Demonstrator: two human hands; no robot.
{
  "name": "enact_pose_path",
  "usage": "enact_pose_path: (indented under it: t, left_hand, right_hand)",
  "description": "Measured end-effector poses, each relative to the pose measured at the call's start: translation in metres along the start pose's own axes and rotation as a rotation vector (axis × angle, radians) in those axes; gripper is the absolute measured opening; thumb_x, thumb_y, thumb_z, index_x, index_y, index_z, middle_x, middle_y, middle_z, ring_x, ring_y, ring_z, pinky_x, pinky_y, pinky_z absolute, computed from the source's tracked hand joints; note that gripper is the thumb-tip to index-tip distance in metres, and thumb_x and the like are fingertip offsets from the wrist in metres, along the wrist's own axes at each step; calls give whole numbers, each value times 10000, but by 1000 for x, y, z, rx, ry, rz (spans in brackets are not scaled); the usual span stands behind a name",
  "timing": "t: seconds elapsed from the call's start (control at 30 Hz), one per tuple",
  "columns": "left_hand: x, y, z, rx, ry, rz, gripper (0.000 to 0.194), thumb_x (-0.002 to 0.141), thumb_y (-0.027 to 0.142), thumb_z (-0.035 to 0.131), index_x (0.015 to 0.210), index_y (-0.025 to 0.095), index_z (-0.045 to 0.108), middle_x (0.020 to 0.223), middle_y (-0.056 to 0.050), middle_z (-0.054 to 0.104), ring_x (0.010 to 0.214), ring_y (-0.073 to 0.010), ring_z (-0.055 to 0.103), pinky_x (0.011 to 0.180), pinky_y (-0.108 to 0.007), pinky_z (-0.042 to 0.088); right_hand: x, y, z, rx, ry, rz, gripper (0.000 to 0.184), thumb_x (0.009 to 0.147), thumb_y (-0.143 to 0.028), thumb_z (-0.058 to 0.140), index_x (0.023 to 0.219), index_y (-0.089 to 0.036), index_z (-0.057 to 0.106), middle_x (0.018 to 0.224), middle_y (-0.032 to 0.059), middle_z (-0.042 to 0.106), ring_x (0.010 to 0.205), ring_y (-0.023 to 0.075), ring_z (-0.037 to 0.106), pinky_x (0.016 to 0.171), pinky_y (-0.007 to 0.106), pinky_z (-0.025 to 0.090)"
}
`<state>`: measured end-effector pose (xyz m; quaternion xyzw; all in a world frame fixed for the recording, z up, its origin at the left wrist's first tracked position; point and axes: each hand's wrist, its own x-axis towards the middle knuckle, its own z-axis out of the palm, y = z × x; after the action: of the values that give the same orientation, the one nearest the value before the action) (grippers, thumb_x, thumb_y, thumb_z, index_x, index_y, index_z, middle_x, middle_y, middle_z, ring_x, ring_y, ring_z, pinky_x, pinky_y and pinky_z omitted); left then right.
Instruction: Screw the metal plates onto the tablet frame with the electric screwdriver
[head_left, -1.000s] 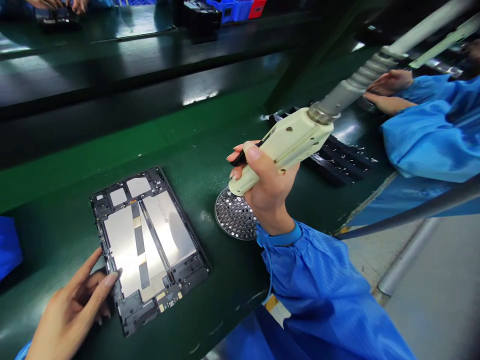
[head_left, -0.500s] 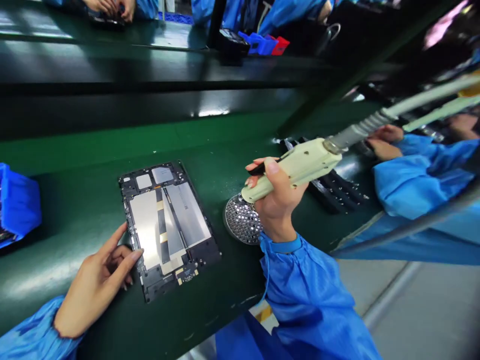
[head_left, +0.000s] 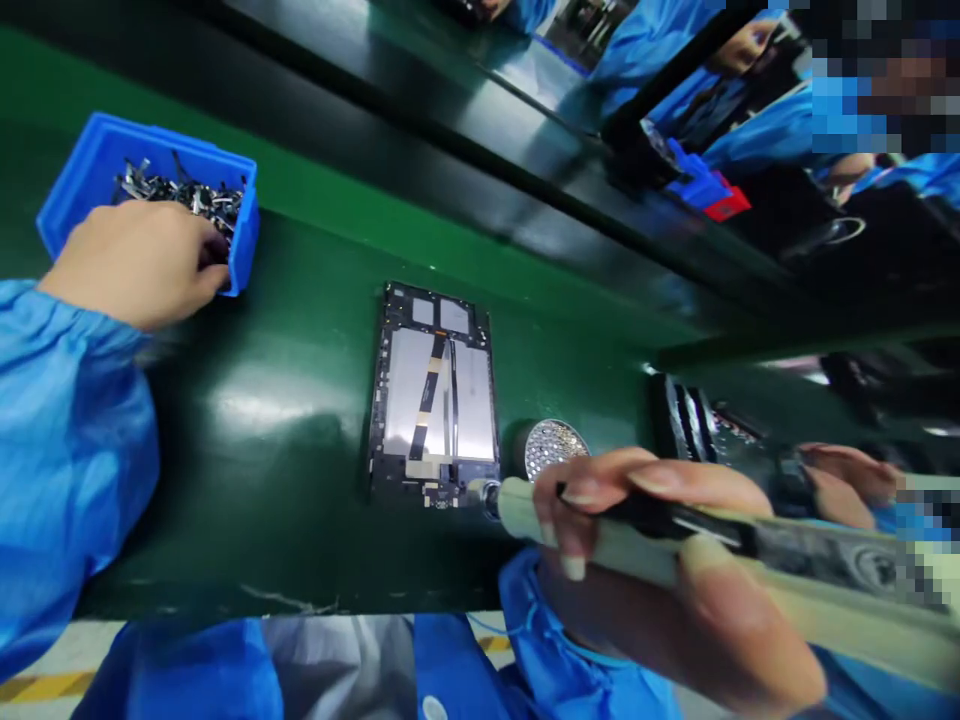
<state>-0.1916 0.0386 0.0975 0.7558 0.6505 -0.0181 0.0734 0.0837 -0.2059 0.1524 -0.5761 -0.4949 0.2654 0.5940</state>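
My left hand [head_left: 142,260] reaches into a blue bin [head_left: 245,245] of small dark and metallic parts; its fingertips are hidden among them. In my right hand [head_left: 735,620] is a cream electric screwdriver [head_left: 521,510], gripped around its body with fingers by the black lever. The driver's silver tip points left, close to the lower edge of an opened tablet [head_left: 405,390]. The tablet lies on the green bench, its silver plates, ribbon cable and small lower board [head_left: 442,494] exposed. Just right of it, partly behind my right hand, sits a round perforated metal screw dish [head_left: 553,445].
Black strips [head_left: 679,415] lie on the bench to the right, near another person's hand [head_left: 844,480]. A dark raised ledge [head_left: 450,150] runs along the back. Beyond it are blue-sleeved people, a small blue bin [head_left: 690,170] and a red one [head_left: 727,200].
My left hand has left the tablet's edge and gone into the blue bin. My right hand has brought the screwdriver from above the screw dish toward the tablet's lower end. The view has turned left.
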Motion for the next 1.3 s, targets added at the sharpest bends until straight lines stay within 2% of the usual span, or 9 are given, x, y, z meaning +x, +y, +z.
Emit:
enact_pose_path:
  t: [0.07, 0.17, 0.33, 0.57, 0.7, 0.9, 1.0, 1.13, 1.3]
  left_hand:
    - [3, 5, 2, -30, -42, -17, 609, 951, 354, 390, 1141, -166, 645, 1107, -114, 654, 1344, -465, 460, 1004, -609, 417]
    - [-4, 9, 6, -151, 110, 15, 323, 908, 223, 657, 1153, 33, 753, 1218, -172, 696, 1308, -520, 533, 1013, -728, 441]
    - [-13, 10, 9, -231, 198, 27, 304, 939, 225, 635, 1138, 29, 755, 1123, -119, 713, 1318, -476, 535, 1053, -757, 383]
    - [-13, 6, 6, -304, 361, 128, 463, 1001, 375, 523, 1192, -6, 706, 1311, -113, 640, 1371, -406, 499, 1129, -699, 303]
    - [-14, 3, 6, -346, 373, 29, 552, 1015, 459, 478, 1188, -15, 701, 1166, -43, 699, 1285, -342, 579, 1149, -630, 311]
    - [-10, -1, 15, -372, 421, -44, 389, 965, 322, 621, 1125, -18, 722, 1018, -18, 739, 1154, -268, 666, 1124, -515, 412]
    - [-5, -2, 19, -362, 361, 11, 386, 967, 331, 640, 1149, 1, 718, 1032, -19, 730, 1197, -274, 656, 1118, -550, 417]
    - [2, -3, 22, -259, 214, 83, 295, 900, 164, 674, 1162, 40, 730, 1189, -47, 704, 1303, -343, 590, 1125, -625, 393]
    - [7, -21, 32, -366, 414, 68, 239, 792, 207, 716, 1010, 133, 779, 1043, -32, 732, 1121, -327, 667, 1083, -504, 473]
  right_hand:
    - [-5, 0, 7, 124, 5, -13, 183, 880, -431, 730, 1015, -313, 762, 762, 43, 699, 446, 191, 505, 315, 309, 382]
    - [-4, 5, 9, 167, 26, -29, 160, 862, -363, 742, 984, -268, 785, 760, 27, 699, 450, 179, 496, 303, 309, 357]
    - [3, 13, 9, 195, -3, -17, 147, 849, -321, 734, 960, -248, 798, 754, 11, 712, 408, 148, 472, 322, 314, 345]
    - [1, 13, 12, 168, -4, 7, 134, 845, -352, 768, 935, -259, 798, 670, -3, 656, 435, 153, 476, 401, 329, 411]
    - [-1, 14, 12, 173, -47, -10, 136, 867, -345, 743, 963, -262, 792, 654, 17, 635, 487, 193, 508, 364, 312, 381]
    - [-1, 16, 8, 223, -38, -27, 148, 856, -309, 715, 966, -249, 793, 658, 13, 636, 461, 170, 476, 413, 324, 407]
    - [-1, 14, 5, 236, -3, -38, 159, 871, -318, 706, 985, -246, 790, 722, 15, 671, 436, 146, 465, 428, 331, 428]
    - [-3, 20, 2, 293, -48, -51, 182, 910, -314, 678, 1045, -237, 773, 832, 45, 709, 442, 133, 509, 356, 278, 400]
    - [-6, 32, 6, 312, -133, -29, 139, 977, -286, 678, 1105, -255, 724, 825, 37, 705, 523, 126, 586, 431, 222, 473]
